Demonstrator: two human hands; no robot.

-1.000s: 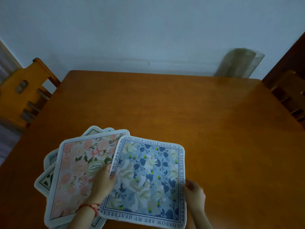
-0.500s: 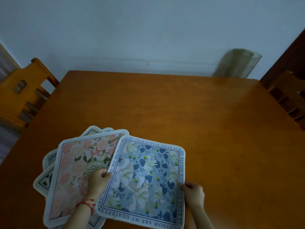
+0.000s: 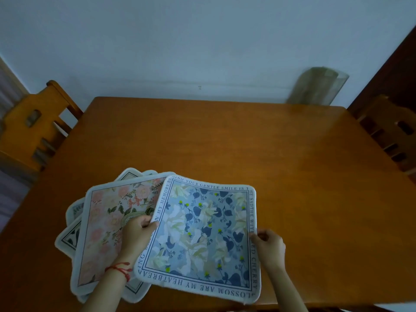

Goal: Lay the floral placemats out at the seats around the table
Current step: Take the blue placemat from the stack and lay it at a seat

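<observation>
Stretching wide beyond both hands, the worktop [image 3: 225,140] carried a fanned stack of placemats [image 3: 108,221] under the left hand [image 3: 135,237], while the blue floral placemat [image 3: 202,230] lay between the hands, its side edges pinched by left and right hand [image 3: 269,246], seemingly to lift it off separately.

Dim, flat, bluish light, no hard shadows. Soft sheen on the table [image 3: 258,154] toward 2 o'clock. Wide-angle bowing: table edges splay, chairs at 9 [image 3: 29,131] and 3 [image 3: 391,134] lean outward. Translucent object [image 3: 317,88] at 1 o'clock is smeared, unreadable. Overall slightly soft.
</observation>
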